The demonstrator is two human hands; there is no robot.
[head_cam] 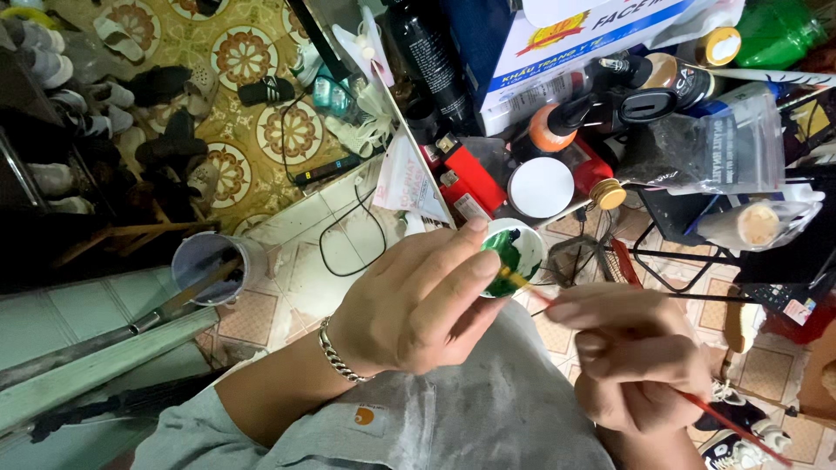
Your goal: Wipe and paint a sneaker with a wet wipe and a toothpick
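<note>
A person's left hand (418, 300) grips a small white dish of green paint (509, 257), fingers wrapped over its near rim, while the right hand (640, 365) pinches a thin red-handled paintbrush (610, 344) and rests its yellowish tip in the green. Both hands are closed on what they hold: the left on the dish, the right on the brush (its handle runs down and right past the palm). The dish sits in the air above the person's grey-clad lap (488, 418), just in front of a crowded shelf edge.

Judging from this view, loading the brush well calls for 2 things: keeping the dish level, so that the wet paint does not slide toward the lap below, and drawing the tip lightly through the paint rather than pushing it down, since bristles pressed hard would splay and pick up too much. Wiping the excess on the dish's white rim would likely guard against drips.

Around the hands, 1 round white lid (541, 186) lies near a red lighter-shaped item (475, 178) and dark spray cans (431, 61). To the left, a grey cup (213, 265) holds more brushes, standing well apart from the dish. Shoes and sandals (165, 130) line the patterned floor beyond.
</note>
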